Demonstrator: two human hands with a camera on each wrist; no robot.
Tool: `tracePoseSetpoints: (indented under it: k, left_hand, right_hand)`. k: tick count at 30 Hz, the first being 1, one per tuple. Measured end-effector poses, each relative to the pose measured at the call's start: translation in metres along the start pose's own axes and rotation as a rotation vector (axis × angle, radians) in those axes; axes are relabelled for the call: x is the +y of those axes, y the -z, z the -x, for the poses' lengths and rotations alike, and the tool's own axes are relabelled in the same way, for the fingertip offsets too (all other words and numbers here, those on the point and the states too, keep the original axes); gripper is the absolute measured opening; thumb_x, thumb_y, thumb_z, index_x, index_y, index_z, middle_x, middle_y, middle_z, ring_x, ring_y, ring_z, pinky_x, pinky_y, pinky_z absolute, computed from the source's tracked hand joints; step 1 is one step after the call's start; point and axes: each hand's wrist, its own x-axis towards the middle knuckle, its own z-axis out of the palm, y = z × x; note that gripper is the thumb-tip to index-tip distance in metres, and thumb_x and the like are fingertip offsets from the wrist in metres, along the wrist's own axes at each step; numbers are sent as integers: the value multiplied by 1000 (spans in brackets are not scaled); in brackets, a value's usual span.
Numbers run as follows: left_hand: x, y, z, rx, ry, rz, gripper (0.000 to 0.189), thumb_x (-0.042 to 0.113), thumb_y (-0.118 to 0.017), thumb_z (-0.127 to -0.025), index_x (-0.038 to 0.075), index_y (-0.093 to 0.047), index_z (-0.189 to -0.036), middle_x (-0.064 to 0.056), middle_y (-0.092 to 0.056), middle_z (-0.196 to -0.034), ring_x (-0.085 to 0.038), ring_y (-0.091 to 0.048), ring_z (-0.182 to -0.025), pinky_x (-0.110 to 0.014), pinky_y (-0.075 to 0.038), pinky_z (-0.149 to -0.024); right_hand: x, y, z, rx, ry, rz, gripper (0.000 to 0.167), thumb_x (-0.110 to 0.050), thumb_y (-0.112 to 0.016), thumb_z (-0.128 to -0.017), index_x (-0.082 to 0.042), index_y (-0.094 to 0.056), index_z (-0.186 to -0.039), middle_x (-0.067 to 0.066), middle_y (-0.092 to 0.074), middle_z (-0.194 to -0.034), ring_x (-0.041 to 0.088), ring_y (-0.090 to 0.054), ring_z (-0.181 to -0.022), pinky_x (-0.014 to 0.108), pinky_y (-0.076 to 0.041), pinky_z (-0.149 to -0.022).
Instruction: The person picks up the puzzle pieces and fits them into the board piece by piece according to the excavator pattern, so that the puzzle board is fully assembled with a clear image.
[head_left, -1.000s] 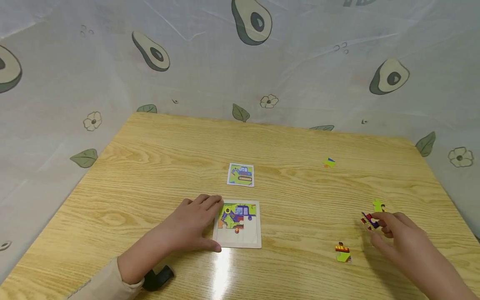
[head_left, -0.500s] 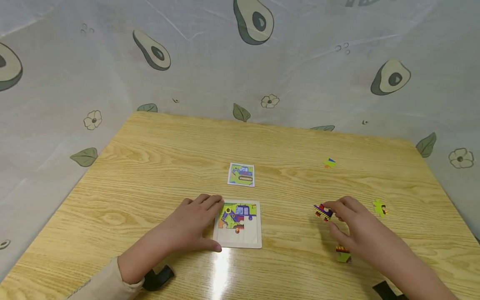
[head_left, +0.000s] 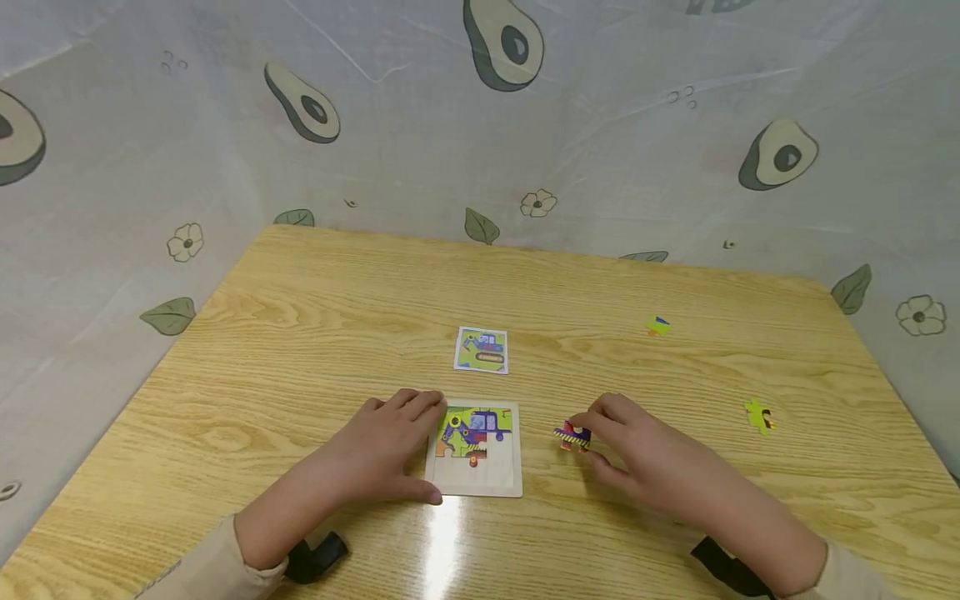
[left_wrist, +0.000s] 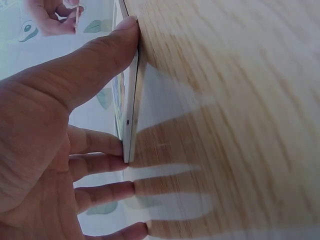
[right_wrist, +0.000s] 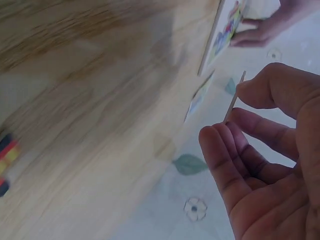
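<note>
A pale wooden puzzle tray (head_left: 480, 485) lies on the table, its upper part filled with pieces of a purple digger picture and its lower part and right side bare. My left hand (head_left: 375, 454) rests at its left side with fingers spread. In the left wrist view the thumb and some fingertips touch the rim of the tray (left_wrist: 131, 105). Right of the tray, my right hand (head_left: 637, 462) pinches a purple and red puzzle piece (head_left: 568, 436) with a striped band, between thumb and fingers. The right wrist view has this puzzle piece (right_wrist: 234, 101) edge-on, above the table.
A printed picture card (head_left: 482, 350) lies behind the tray. Loose pieces are at the right: a green-blue one (head_left: 658, 326) farther back and a green one (head_left: 761, 416). A red, yellow and black piece (right_wrist: 7, 159) shows in the right wrist view. A patterned curtain (head_left: 405, 150) hangs behind the table.
My right hand has carried the purple and red puzzle piece leftward from the right side to beside the tray, turning it on the way. My left hand has stayed in place.
</note>
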Motion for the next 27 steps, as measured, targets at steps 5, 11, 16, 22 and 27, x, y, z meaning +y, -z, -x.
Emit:
tracePoseSetpoints:
  k: [5,11,16,22,27]
  left_hand:
    - [0,-1,1,-5,12,10,106,66,-80,-81,6,-41,-160,-9,-45,-164,-31,-45,-148,-58,-48,-105]
    - [-1,-2,2,-11,16,8,106,65,-80,-82,6,-41,-160,-9,-44,-164,-31,-44,-149,-59,-48,-106]
    - [-2,-2,2,-12,22,20,106,66,-80,-82,6,-40,-160,-9,-44,-165,-32,-43,-150,-60,-47,-107]
    - [-2,-2,3,-13,18,33,107,67,-78,-82,7,-40,-161,-9,-43,-165,-31,-43,-150,-60,-46,-108]
    - [-1,-2,1,-6,5,24,105,66,-78,-83,7,-40,-161,-9,-44,-165,-31,-44,-149,-61,-47,-107]
  right_hand:
    - [-7,-4,-15,-78,30,-18,30,-14,-75,-96,-11,-71,-125,-4,-59,-103,0,-47,-81,17,-47,-65]
    - [-15,-10,-31,-165,27,-45,30,-17,-71,-99,-12,-71,-128,-2,-60,-107,1,-49,-83,17,-47,-67]
    - [-19,-18,-42,-181,75,-41,27,-17,-70,-99,-12,-71,-125,-2,-61,-107,1,-51,-84,17,-49,-68]
    - [-22,-25,-52,-199,100,-62,25,-15,-70,-98,-10,-72,-123,-1,-61,-107,3,-53,-86,17,-50,-71]
    - [-26,-30,-59,-226,107,-55,26,-15,-70,-97,-8,-73,-122,2,-62,-107,5,-53,-87,18,-51,-73]
